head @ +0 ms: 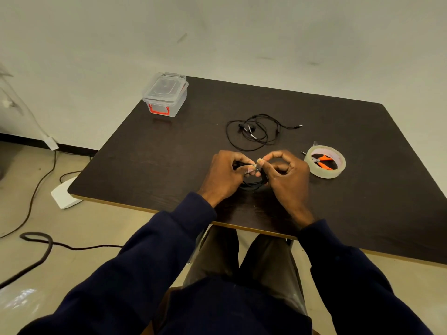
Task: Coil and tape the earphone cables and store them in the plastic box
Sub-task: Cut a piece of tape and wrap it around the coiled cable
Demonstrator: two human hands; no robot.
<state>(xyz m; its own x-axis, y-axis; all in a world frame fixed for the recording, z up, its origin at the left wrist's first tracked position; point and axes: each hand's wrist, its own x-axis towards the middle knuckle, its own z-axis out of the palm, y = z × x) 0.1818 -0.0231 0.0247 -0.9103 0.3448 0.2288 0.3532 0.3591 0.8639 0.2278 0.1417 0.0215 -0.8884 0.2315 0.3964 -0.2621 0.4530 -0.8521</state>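
My left hand [225, 175] and my right hand [287, 177] meet over the near middle of the dark table [157, 160]. Together they hold a coiled black earphone cable [252, 186], and the fingertips pinch a small piece of clear tape [255, 168] at the top of the coil. Much of the coil is hidden behind my fingers. A second black earphone cable [256, 131] lies loose and tangled farther back. The clear plastic box [165, 94] with red latches stands shut at the table's far left corner.
A roll of clear tape [325, 162] lies flat to the right of my hands, with small orange-handled scissors [323, 162] inside its ring. Cables [43, 245] and a white stand base [64, 194] lie on the floor at the left.
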